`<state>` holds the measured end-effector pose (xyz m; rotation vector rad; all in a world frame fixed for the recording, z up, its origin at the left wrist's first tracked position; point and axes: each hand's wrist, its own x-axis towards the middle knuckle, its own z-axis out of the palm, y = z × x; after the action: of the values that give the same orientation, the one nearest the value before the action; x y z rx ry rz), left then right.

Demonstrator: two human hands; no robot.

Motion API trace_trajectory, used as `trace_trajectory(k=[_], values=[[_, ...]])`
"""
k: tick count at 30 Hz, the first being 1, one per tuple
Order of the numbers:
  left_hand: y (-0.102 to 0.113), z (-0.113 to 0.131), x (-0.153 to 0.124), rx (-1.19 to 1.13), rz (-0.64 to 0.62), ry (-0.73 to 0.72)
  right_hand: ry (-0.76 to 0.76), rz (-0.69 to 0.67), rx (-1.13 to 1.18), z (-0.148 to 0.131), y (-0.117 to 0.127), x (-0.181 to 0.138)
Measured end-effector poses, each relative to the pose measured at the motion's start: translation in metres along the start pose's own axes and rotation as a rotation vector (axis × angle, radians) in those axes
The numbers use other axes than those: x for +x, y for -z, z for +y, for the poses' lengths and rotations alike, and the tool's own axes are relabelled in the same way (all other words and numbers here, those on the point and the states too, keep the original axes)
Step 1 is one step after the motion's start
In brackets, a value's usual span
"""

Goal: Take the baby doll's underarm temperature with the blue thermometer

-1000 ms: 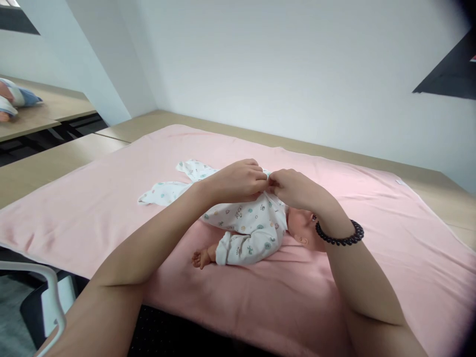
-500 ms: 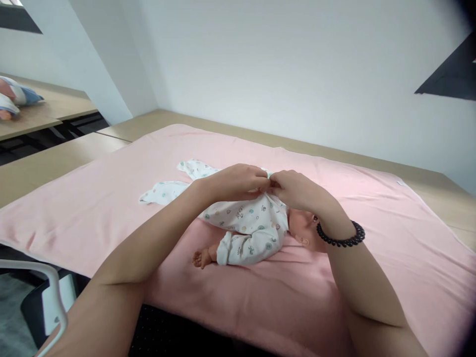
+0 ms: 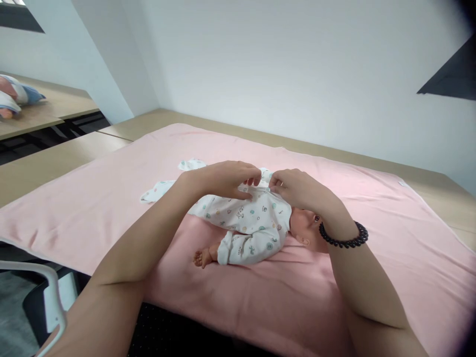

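A baby doll [image 3: 308, 228] lies on its side on a pink blanket [image 3: 372, 277], head to the right. It wears a white printed onesie [image 3: 253, 220]. My left hand [image 3: 219, 179] pinches the onesie fabric at the doll's chest, fingers closed. My right hand [image 3: 295, 188] pinches the same fabric just to the right, a small gap between the two hands. A black bead bracelet [image 3: 344, 238] circles my right wrist. The doll's bare hand [image 3: 203, 258] pokes out of a sleeve toward me.
The blanket covers a wooden table [image 3: 44, 168] against a white wall. A white chair arm [image 3: 52, 297] stands at the lower left. Another doll in blue [image 3: 15, 94] lies on a far table at the left.
My hands, which touched over the onesie's front, have drawn slightly apart, spreading the fabric over the doll's chest. The onesie legs at the left are more hidden behind my left forearm.
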<state>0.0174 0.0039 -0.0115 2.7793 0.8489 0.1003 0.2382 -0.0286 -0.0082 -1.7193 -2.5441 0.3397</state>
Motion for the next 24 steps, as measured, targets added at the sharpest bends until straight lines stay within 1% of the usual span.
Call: trace_trajectory(k=[2, 4, 7, 14, 18, 24], values=[[0.001, -0.004, -0.002, -0.020, -0.057, 0.036, 0.004, 0.004, -0.010, 0.000, -0.001, 0.000], [0.001, -0.009, -0.004, -0.045, -0.091, 0.036, 0.005, 0.007, -0.026, 0.000, -0.002, 0.000], [0.000, -0.013, -0.004, -0.077, -0.108, 0.025, 0.009, 0.017, -0.033, 0.000, -0.002, 0.000], [-0.002, -0.017, -0.001, -0.110, -0.151, 0.094, 0.002, 0.006, -0.045, -0.002, -0.002, -0.001], [-0.003, -0.019, 0.001, -0.109, -0.159, 0.069, 0.005, 0.001, -0.056, -0.003, -0.002, 0.000], [0.001, -0.023, -0.002, -0.200, -0.143, -0.013, -0.014, -0.035, -0.062, -0.002, -0.002, 0.000]])
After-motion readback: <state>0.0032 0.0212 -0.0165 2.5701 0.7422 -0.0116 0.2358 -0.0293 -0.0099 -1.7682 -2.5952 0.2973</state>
